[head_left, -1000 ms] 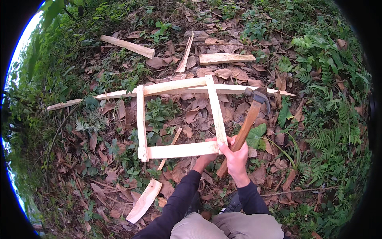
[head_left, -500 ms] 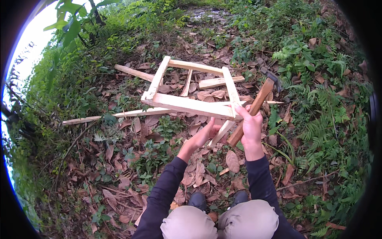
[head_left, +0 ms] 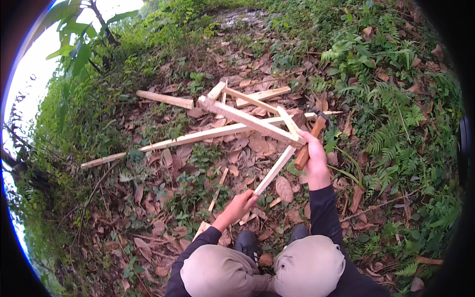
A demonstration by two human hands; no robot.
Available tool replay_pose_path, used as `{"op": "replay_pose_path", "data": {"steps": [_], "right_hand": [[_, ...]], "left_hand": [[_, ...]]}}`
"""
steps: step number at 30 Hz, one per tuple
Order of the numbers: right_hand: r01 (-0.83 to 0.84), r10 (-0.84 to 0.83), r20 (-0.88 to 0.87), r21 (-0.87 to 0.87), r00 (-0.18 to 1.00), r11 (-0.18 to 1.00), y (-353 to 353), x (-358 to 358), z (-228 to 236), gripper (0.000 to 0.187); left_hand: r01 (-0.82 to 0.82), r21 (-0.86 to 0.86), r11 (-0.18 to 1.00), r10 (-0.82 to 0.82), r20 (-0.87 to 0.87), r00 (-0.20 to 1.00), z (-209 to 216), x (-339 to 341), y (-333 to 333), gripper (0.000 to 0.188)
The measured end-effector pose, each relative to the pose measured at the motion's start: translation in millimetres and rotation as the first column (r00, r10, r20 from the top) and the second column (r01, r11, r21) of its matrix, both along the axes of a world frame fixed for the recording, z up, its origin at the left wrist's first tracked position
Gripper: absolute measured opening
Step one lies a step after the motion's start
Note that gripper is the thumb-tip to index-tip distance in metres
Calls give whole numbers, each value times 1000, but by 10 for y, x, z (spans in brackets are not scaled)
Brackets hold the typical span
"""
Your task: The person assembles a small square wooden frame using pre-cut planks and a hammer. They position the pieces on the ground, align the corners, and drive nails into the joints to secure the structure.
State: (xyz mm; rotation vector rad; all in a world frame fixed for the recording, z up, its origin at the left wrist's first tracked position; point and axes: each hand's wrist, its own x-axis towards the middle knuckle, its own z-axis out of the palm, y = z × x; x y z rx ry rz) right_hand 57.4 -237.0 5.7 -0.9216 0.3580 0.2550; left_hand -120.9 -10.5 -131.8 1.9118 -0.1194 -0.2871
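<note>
A four-sided frame of pale wooden strips [head_left: 252, 121] is tilted, its right corner held by my right hand [head_left: 316, 161]. That same hand is closed around a hammer [head_left: 316, 132] with a brown wooden handle; its dark metal head points away from me. From the held corner a wooden strip [head_left: 274, 171] slants down toward me. My left hand [head_left: 240, 208] is wrapped around the near end of this strip. How the strip joins the corner is hidden by the right hand's fingers.
Under the frame, a long thin pole [head_left: 180, 140] lies across brown leaves. Short wooden pieces [head_left: 166, 99] rest beyond it, and a thin sliver [head_left: 218, 189] lies near my left hand. Ferns [head_left: 391, 114] grow at the right. My shoes [head_left: 246, 242] stand close below.
The frame has tipped from lying open to a steeper, narrower tilt. My left hand has moved down toward me and closed on the strip's end. The hammer has turned with the right hand.
</note>
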Motion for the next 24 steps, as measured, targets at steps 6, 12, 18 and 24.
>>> {"op": "replay_pose_path", "data": {"steps": [6,12,18,24], "right_hand": [[10,-11,6,111,1000,994,-147,-10,-6,33],[49,-49,-5,135,999,990,-235,31,-110,30],[28,-23,-48,107,999,994,-186,-51,-126,33],[74,-66,-59,144,996,987,-209,-68,-232,34]], "left_hand": [[-147,-223,964,127,-103,987,4,-277,542,23],[-282,119,952,247,248,937,276,-133,194,48],[-255,529,809,-83,533,842,316,66,-154,44],[-147,704,694,-132,326,936,-187,-300,243,20]]}}
